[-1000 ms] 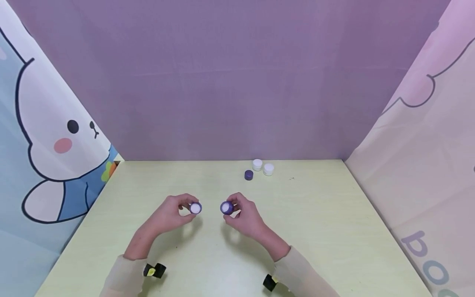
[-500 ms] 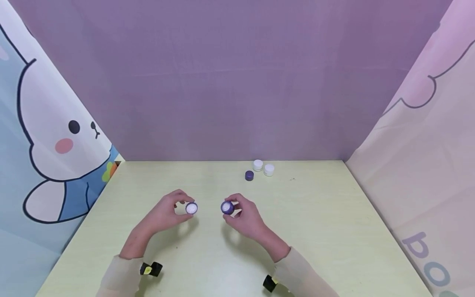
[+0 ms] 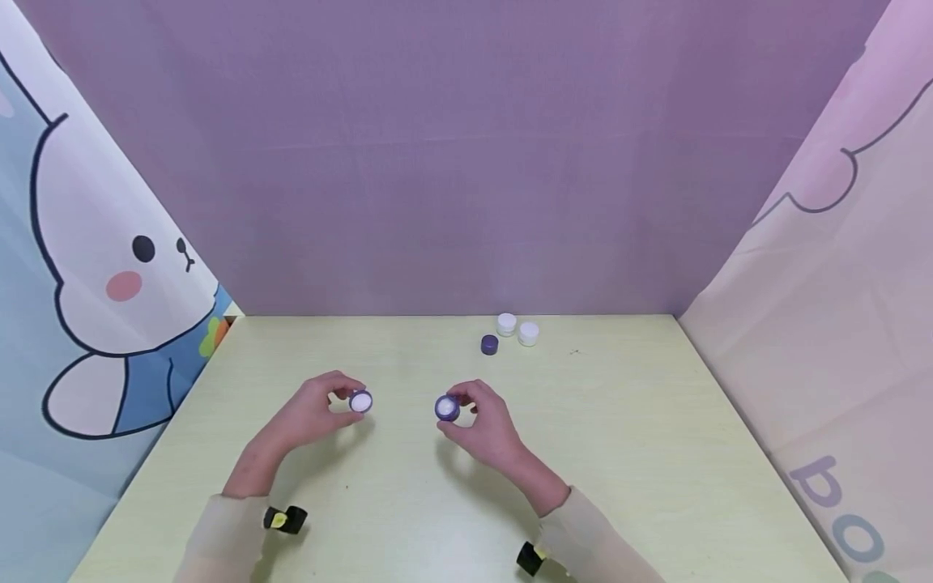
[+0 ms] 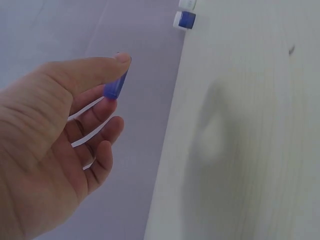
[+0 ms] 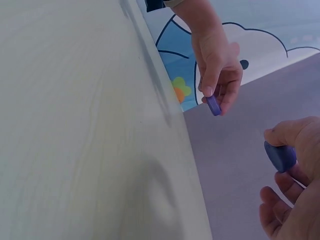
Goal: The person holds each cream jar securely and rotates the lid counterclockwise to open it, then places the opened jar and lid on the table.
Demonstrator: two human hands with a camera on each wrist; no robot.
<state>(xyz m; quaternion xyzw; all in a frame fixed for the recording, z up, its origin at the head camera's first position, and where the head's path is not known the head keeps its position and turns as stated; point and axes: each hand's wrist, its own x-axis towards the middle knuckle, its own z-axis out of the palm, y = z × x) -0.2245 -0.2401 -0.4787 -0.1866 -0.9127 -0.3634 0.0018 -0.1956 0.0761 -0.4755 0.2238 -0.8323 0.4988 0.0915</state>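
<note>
My left hand point(image 3: 309, 411) pinches a thin round purple lid point(image 3: 360, 402) between thumb and fingers, its white inside facing the head camera. In the left wrist view the lid point(image 4: 115, 88) shows edge-on, with the other fingers loosely bent below it. A small purple jar point(image 3: 448, 408) is held by its sides in my right hand point(image 3: 490, 427), its pale round top turned up toward the head camera. The right wrist view shows this jar point(image 5: 281, 157) as deeper than the lid point(image 5: 214, 105). Both are held above the table, well apart from each other.
Near the back edge of the pale table point(image 3: 619, 453) stand another small purple jar point(image 3: 489, 345) and two white-topped jars, one farther back point(image 3: 506, 325) and one to the right point(image 3: 528, 334). A purple cloth point(image 3: 466, 162) rises behind, with printed cloths on both sides.
My left hand has moved left and slightly away with the lid, widening the gap between the hands. My right hand stays almost in place, the jar's top turned a little more toward the camera.
</note>
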